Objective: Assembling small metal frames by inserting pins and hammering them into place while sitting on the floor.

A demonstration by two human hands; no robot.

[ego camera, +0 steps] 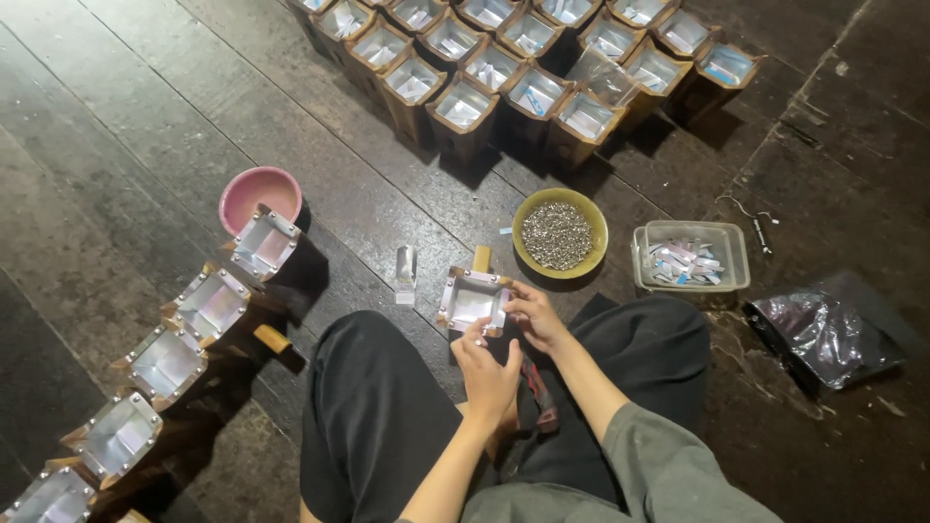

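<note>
Seen from above, seated on a dark plank floor (116, 126) with my legs in black trousers (373, 416) folded beneath me. My left hand (487, 373) rests its curled fingers on the near rim of a small square wooden box (472, 300) with a pale reflective lining, which stands on the floor just ahead of my knees; whether these fingers pinch anything small I cannot tell. My right hand (536, 316) touches the box's right edge, its fingers bent and close together on the rim, nothing else visibly held. Between my legs, below the hands, lies a tool with a red handle (536, 387), partly hidden. Just left of the box stands a small clear block (405, 272). Beyond the box sits a yellow-green bowl (592, 215) filled with small silvery metal pieces (556, 235), and to its right a clear plastic tub (644, 244) holding pale strips. Farther right lies a crumpled dark plastic bag (823, 329). On my left a curved line of finished boxes (165, 358) runs from the near corner up to a pink bowl (254, 186). Farthest away, at the top, stands a dense cluster of lined boxes (528, 58) in rows.
</note>
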